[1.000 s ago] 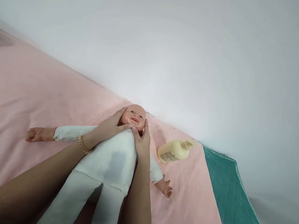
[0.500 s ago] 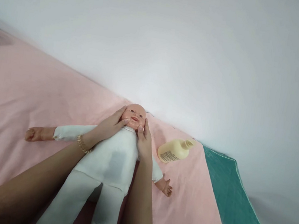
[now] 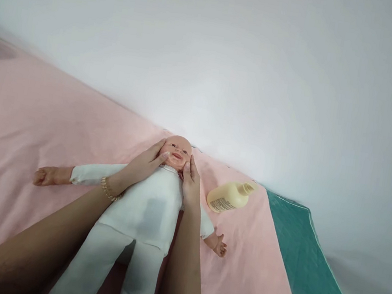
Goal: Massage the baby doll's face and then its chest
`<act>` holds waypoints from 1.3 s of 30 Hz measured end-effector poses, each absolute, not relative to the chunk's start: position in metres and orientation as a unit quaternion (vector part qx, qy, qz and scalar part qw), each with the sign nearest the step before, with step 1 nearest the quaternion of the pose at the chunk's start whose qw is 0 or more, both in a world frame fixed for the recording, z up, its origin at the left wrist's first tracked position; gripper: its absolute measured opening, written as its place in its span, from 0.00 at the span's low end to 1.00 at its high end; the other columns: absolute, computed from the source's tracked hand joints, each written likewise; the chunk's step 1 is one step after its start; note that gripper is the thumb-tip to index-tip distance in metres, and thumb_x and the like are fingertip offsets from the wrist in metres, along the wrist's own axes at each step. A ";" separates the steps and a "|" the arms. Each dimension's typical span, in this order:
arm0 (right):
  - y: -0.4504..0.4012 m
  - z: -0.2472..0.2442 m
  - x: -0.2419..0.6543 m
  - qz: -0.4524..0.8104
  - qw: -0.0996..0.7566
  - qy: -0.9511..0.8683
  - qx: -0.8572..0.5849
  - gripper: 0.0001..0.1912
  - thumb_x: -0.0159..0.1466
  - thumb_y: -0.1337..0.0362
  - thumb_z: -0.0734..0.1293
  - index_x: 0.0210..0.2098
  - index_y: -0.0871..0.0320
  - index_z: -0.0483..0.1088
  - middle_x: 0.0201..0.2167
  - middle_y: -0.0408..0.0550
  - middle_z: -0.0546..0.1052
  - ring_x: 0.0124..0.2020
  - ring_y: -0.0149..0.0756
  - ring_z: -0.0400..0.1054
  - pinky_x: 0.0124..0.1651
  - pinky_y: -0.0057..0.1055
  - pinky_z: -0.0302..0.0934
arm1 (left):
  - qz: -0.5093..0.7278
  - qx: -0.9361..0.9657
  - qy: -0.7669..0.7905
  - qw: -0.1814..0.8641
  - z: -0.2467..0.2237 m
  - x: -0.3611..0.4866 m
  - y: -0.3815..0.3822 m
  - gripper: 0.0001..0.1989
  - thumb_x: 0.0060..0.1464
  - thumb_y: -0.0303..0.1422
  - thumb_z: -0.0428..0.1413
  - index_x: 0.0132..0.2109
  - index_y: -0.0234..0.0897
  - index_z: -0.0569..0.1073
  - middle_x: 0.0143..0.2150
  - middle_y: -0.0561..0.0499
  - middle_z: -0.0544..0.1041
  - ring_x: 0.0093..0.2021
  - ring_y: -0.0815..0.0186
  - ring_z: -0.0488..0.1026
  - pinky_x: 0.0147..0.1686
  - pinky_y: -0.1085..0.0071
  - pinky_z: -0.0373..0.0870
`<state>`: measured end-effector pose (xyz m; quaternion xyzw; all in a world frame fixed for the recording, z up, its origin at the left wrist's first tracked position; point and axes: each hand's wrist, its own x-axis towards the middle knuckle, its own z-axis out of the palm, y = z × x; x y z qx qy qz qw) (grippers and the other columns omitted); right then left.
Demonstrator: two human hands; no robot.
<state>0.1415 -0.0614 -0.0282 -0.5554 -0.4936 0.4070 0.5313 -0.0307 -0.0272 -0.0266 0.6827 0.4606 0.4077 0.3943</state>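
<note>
A doll point(image 3: 152, 204) with a soft white body lies on its back on a pink sheet point(image 3: 54, 131), its plastic arms spread to both sides. My left hand point(image 3: 148, 159) cups the left side of its head, thumb on the cheek by the mouth. Against the right side of the head rests my right hand point(image 3: 191, 178), its thumb at the lower cheek. The head is held between both palms, and the fingertips are partly hidden beside it. A bracelet circles my left wrist.
To the right of the doll, a pale yellow bottle point(image 3: 227, 197) lies tilted on the sheet. Teal material point(image 3: 308, 257) shows past the sheet's right edge. A pale wall point(image 3: 209, 60) rises directly behind the doll's head. Part of a teal object enters at the far left.
Both thumbs have slid slightly upward over the doll's cheeks, the right one also a little outward. The hands still hold the head, and the doll and bottle are nearly unmoved.
</note>
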 end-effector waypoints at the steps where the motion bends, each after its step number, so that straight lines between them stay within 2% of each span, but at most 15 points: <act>1: -0.062 -0.026 0.141 0.408 0.526 -0.495 -0.559 0.40 0.63 0.40 0.64 0.69 0.52 0.56 0.68 0.45 0.62 0.70 0.43 0.54 0.71 0.44 0.50 | 0.408 0.684 0.459 0.394 -0.027 -0.031 -0.027 0.38 0.65 0.52 0.42 0.72 0.32 0.51 0.72 0.40 0.55 0.72 0.53 0.53 0.69 0.56 0.49; 8: -0.065 -0.023 0.138 0.439 0.507 -0.501 -0.547 0.50 0.59 0.46 0.71 0.72 0.54 0.45 0.68 0.50 0.63 0.66 0.45 0.62 0.67 0.44 0.58 | 0.411 0.678 0.438 0.424 -0.025 -0.032 -0.029 0.41 0.58 0.50 0.54 0.72 0.38 0.53 0.71 0.40 0.58 0.69 0.46 0.58 0.65 0.50 0.58; 15: -0.066 -0.023 0.134 0.420 0.504 -0.495 -0.569 0.50 0.57 0.50 0.73 0.72 0.52 0.46 0.67 0.49 0.64 0.65 0.46 0.64 0.67 0.45 0.59 | 0.419 0.671 0.428 0.439 -0.022 -0.032 -0.031 0.43 0.54 0.46 0.58 0.71 0.39 0.53 0.69 0.40 0.62 0.67 0.45 0.62 0.63 0.48 0.62; 25: -0.063 -0.028 0.138 0.406 0.502 -0.512 -0.567 0.47 0.60 0.45 0.69 0.71 0.52 0.48 0.68 0.48 0.63 0.67 0.45 0.61 0.69 0.45 0.55 | 0.410 0.665 0.462 0.420 -0.027 -0.031 -0.028 0.42 0.57 0.50 0.55 0.72 0.39 0.51 0.72 0.41 0.56 0.70 0.48 0.56 0.67 0.53 0.56; 29: -0.062 -0.030 0.141 0.405 0.494 -0.519 -0.568 0.44 0.63 0.42 0.65 0.71 0.52 0.48 0.69 0.46 0.61 0.69 0.43 0.57 0.71 0.43 0.51 | 0.406 0.684 0.454 0.400 -0.029 -0.031 -0.026 0.39 0.61 0.49 0.50 0.73 0.38 0.51 0.72 0.41 0.56 0.71 0.50 0.55 0.68 0.53 0.53; 35: -0.061 -0.032 0.144 0.380 0.487 -0.533 -0.578 0.42 0.65 0.40 0.61 0.71 0.52 0.49 0.71 0.44 0.55 0.72 0.41 0.50 0.73 0.44 0.45 | 0.406 0.696 0.454 0.381 -0.032 -0.031 -0.025 0.37 0.66 0.48 0.42 0.73 0.31 0.48 0.73 0.41 0.53 0.72 0.54 0.52 0.70 0.56 0.48; 39: -0.059 -0.038 0.146 0.391 0.508 -0.525 -0.560 0.41 0.64 0.39 0.61 0.70 0.50 0.52 0.70 0.43 0.59 0.72 0.41 0.50 0.73 0.45 0.46 | 0.409 0.695 0.446 0.388 -0.029 -0.031 -0.027 0.36 0.66 0.48 0.41 0.73 0.30 0.49 0.73 0.41 0.53 0.72 0.55 0.52 0.70 0.58 0.48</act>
